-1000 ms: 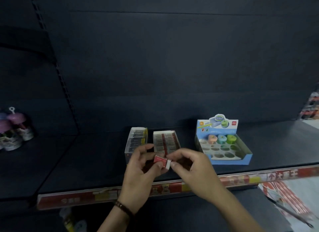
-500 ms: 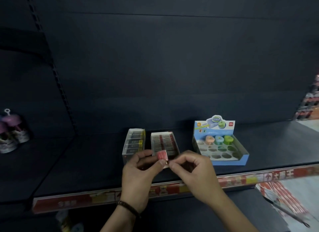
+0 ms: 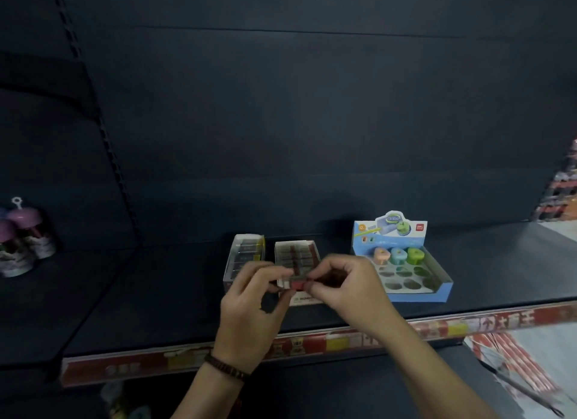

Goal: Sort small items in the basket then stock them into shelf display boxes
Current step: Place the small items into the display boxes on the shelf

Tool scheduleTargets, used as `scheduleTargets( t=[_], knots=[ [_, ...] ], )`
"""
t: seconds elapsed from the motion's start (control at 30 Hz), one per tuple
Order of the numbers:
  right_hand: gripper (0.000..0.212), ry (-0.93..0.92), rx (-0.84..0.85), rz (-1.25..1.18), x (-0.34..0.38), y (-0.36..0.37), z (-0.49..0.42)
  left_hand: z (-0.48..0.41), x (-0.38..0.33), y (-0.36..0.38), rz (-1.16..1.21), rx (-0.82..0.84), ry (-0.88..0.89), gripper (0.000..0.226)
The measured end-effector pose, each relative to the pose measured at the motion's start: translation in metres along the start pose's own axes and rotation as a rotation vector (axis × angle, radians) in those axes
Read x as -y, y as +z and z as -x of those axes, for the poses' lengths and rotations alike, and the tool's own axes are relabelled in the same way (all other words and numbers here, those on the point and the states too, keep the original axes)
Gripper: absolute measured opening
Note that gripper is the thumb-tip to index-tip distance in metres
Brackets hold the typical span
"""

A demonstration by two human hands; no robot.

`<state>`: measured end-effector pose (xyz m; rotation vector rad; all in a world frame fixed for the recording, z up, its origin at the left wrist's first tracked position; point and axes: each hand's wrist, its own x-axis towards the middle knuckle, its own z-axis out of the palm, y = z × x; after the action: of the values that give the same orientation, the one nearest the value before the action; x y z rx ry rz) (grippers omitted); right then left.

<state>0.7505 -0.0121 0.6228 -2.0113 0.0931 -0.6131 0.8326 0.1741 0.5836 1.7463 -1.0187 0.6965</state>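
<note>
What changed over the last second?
The left hand and right hand carried the red eraser slightly forward, from just short of the middle eraser box to over its front end, turning it on the way. Both still pinch it; nothing was let go. That box, the left box and the blue sharpener box stayed put.

red item (image 3: 298, 283) blurred, partly hidden | left bottles (image 3: 22, 240) cut by edge

Shelf (image 3: 162, 300): free for me between bottles (image 3: 28, 240) and yellow-trimmed box (image 3: 245, 253), also at right end; red-striped box (image 3: 296, 251), blue display box (image 3: 418, 293) obstruct the middle
</note>
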Motion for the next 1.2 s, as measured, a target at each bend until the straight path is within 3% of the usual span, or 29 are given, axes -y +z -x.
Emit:
scheduleTargets(
  t=[0.17, 0.3, 0.4, 0.87, 1.07, 1.13, 1.2],
  knots=[
    [0.011, -0.013, -0.030, 0.252, -0.014, -0.012, -0.021, 0.024, 0.023, 0.005, -0.128, 0.050, -0.079, 0.017],
    [0.005, -0.044, 0.122, 0.453, -0.020, -0.006, -0.035, 0.032, 0.036, 0.014, -0.082, 0.077, -0.118, 0.026],
    [0.005, -0.052, 0.217, 0.465, -0.025, 0.000, -0.045, 0.035, 0.044, 0.017, -0.097, 0.114, -0.132, 0.032],
    [0.017, -0.197, 0.415, 0.610, -0.032, 0.014, -0.038, 0.041, 0.057, 0.021, -0.169, 0.122, -0.044, 0.021],
    [0.026, -0.119, 0.516, 0.788, -0.021, 0.011, -0.040, 0.040, 0.056, 0.021, -0.198, 0.114, -0.030, 0.016],
    [0.027, -0.078, 0.458, 0.769, -0.011, 0.002, -0.041, 0.040, 0.051, 0.019, -0.166, 0.119, -0.067, 0.017],
    [0.026, -0.038, 0.297, 0.679, -0.002, -0.010, -0.033, 0.038, 0.047, 0.013, -0.131, 0.125, -0.101, 0.018]
  ],
)
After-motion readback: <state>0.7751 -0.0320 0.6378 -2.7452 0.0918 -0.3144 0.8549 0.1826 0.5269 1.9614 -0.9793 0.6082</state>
